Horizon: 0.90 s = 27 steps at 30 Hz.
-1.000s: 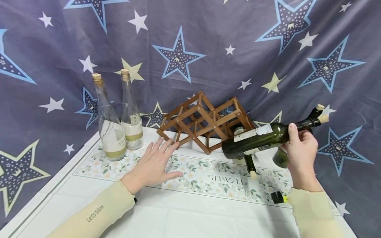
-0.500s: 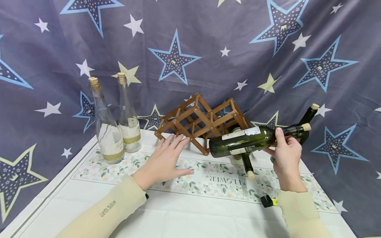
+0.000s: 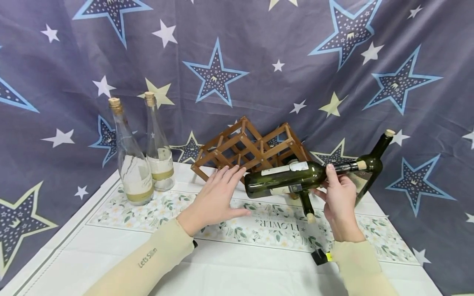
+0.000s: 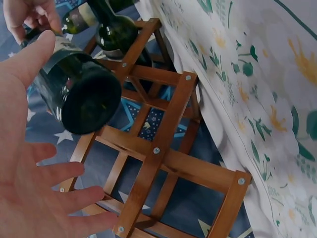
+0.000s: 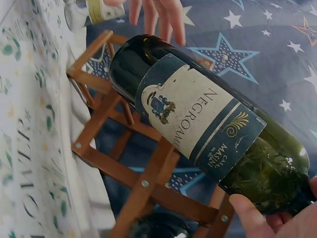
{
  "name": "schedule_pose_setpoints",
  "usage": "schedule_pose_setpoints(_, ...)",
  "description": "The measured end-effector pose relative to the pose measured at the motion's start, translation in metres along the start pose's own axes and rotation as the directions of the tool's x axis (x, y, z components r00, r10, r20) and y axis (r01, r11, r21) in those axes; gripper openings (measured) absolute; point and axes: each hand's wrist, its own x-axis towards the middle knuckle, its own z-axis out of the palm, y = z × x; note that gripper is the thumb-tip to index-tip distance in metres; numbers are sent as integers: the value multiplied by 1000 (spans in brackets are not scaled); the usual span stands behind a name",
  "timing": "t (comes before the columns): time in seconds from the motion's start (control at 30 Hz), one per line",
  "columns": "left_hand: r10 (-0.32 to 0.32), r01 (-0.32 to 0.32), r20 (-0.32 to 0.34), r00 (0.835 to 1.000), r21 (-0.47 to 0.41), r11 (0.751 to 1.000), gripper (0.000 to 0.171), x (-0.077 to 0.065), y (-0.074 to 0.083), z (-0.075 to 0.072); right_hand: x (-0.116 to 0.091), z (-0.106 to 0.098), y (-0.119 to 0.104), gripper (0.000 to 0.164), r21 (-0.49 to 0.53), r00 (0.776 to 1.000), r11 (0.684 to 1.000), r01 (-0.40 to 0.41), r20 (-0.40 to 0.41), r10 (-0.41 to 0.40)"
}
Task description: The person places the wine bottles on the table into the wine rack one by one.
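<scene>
My right hand (image 3: 340, 201) grips a dark green corked wine bottle (image 3: 285, 179) around its neck and shoulder. The bottle lies nearly level, base to the left, in front of the wooden wine rack (image 3: 253, 144). Its cream and blue label (image 5: 188, 109) faces the right wrist camera. With fingers spread and straight, my left hand (image 3: 214, 201) is beside the bottle's base, near the rack's left front, and holds nothing. Below the held bottle, the neck of another green bottle (image 3: 305, 203) sticks out of the rack towards me; its body is mostly hidden.
A third dark green bottle (image 3: 374, 162) stands on the right, behind my right hand. Two clear corked bottles (image 3: 138, 176) stand at the back left. A floral runner (image 3: 266, 228) crosses the white table (image 3: 240, 267), and a starry curtain (image 3: 259, 82) hangs close behind the rack.
My right hand has carried the bottle leftward along the front of the rack, uncovering more of the standing green bottle. My left hand has shifted right, towards the bottle's base.
</scene>
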Motion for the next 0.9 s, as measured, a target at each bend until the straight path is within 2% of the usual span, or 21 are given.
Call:
schedule_pose_setpoints(0.27,-7,7,-20,1000,-15,1000,116,-1,1,5,-9,9,12,49,14,998,999,-38,48,37)
schedule_pose_setpoints(0.4,0,-1,-27,1000,-29,1000,116,-1,0,5,-12,12,15,49,21,998,999,-46,45,45)
schedule_pose_setpoints(0.63,22,-24,-49,999,-51,998,114,0,-1,5,-16,14,23,49,-23,997,999,-44,58,46)
schedule_pose_setpoints(0.9,38,-42,-64,997,-69,997,112,-1,-2,7,-21,21,26,57,27,991,996,-89,106,86)
